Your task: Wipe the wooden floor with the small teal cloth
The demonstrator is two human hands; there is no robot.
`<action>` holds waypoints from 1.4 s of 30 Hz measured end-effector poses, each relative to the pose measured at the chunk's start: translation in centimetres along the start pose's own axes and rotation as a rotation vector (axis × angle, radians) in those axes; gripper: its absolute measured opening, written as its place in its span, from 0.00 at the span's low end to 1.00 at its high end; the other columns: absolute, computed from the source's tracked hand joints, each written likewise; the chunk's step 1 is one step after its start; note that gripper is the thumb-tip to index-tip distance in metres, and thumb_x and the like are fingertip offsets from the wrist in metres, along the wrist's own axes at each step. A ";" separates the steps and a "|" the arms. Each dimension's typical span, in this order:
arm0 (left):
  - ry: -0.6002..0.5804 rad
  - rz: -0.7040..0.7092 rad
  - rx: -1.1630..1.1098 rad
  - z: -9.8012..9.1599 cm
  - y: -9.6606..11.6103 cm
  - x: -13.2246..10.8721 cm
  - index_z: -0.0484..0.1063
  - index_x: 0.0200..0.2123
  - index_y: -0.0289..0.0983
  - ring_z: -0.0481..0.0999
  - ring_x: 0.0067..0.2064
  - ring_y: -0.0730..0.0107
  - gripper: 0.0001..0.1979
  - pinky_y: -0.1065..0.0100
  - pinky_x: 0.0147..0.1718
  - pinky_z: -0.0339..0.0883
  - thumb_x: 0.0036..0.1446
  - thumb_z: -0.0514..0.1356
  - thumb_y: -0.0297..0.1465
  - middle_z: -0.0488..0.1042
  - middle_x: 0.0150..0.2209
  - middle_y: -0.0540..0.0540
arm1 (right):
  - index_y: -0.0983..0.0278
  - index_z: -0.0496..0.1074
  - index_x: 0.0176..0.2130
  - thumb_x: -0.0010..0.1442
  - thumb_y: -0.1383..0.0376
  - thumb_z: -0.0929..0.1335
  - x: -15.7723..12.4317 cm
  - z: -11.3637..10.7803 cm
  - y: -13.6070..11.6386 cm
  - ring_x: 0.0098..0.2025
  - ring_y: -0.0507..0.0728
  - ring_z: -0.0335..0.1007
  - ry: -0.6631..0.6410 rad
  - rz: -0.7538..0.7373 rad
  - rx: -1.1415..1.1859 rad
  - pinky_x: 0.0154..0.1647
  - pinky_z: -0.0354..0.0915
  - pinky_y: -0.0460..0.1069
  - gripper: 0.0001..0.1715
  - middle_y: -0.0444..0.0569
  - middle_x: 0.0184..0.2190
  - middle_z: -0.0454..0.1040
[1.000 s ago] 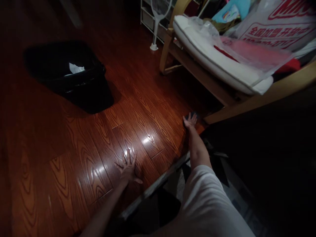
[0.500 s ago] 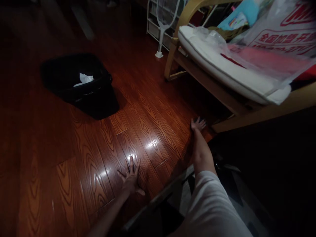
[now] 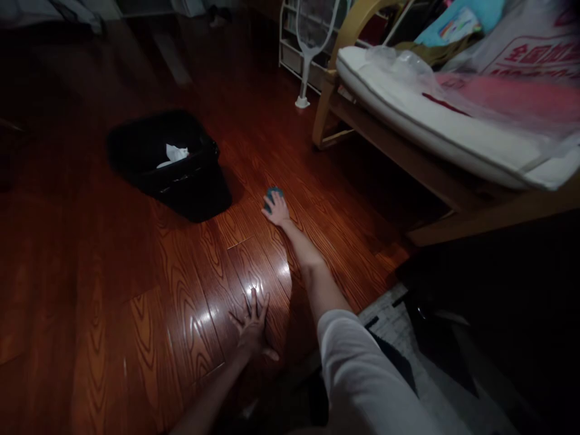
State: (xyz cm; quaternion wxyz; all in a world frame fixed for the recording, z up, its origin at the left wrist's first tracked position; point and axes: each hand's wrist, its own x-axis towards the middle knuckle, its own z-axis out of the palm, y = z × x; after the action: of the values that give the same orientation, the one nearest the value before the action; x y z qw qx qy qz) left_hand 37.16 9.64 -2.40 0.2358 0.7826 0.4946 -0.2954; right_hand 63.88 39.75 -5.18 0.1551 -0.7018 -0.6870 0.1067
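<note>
My right hand (image 3: 278, 209) lies on the wooden floor (image 3: 244, 241), pressed over a small blue-green cloth (image 3: 274, 193). Most of the cloth is hidden beneath the palm, and its edge shows past the fingers. Nearer to me, my left hand (image 3: 254, 332) rests flat on the shiny boards with its fingers spread wide. Nothing is in it.
A black trash bin (image 3: 194, 187) with white paper (image 3: 174, 154) inside stands ahead to the left. On the right is a wooden armchair (image 3: 324, 115) with a white cushion (image 3: 408, 109) bearing plastic bags. A white racket (image 3: 307, 66) leans on a shelf (image 3: 290, 51) behind.
My right hand has swept left across the floor with the cloth, from beside the chair's base to near the bin. My left hand stays planted. The view has shifted slightly left.
</note>
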 end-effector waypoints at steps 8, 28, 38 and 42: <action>-0.056 0.039 -0.098 -1.4 0.5 -0.4 0.17 0.69 0.48 0.04 0.62 0.23 0.86 0.15 0.48 0.16 0.18 0.76 0.52 0.12 0.71 0.38 | 0.61 0.57 0.69 0.69 0.52 0.62 -9.7 -2.2 1.6 0.74 0.60 0.38 0.011 -0.189 -0.053 0.71 0.40 0.59 0.35 0.54 0.73 0.47; -0.073 0.175 -0.257 -3.0 -0.5 -0.9 0.17 0.68 0.50 0.08 0.64 0.23 0.85 0.14 0.50 0.22 0.18 0.74 0.58 0.10 0.70 0.39 | 0.67 0.54 0.70 0.70 0.50 0.58 -3.1 -0.7 -1.7 0.73 0.63 0.34 0.099 0.173 -0.111 0.71 0.35 0.61 0.38 0.59 0.73 0.45; -0.043 0.256 -0.269 -3.0 -1.2 -0.9 0.13 0.67 0.48 0.06 0.63 0.22 0.89 0.17 0.49 0.13 0.13 0.73 0.60 0.09 0.70 0.40 | 0.58 0.49 0.72 0.69 0.51 0.57 -18.7 -0.3 -4.8 0.75 0.61 0.36 0.006 -0.256 -0.075 0.72 0.40 0.63 0.37 0.52 0.75 0.42; -0.009 0.265 -0.373 -3.0 -1.2 -0.8 0.16 0.68 0.48 0.07 0.64 0.22 0.87 0.17 0.49 0.12 0.16 0.72 0.62 0.13 0.72 0.41 | 0.55 0.43 0.73 0.69 0.53 0.58 -30.0 0.0 -3.6 0.75 0.66 0.36 -0.010 -0.147 -0.080 0.72 0.42 0.66 0.39 0.48 0.75 0.38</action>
State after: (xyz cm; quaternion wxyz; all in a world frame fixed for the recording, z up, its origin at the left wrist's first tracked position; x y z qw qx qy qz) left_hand 36.50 11.58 0.19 0.4153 0.7822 0.4325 -0.1689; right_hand 59.50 9.86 -5.75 0.1310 -0.6546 -0.7411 0.0711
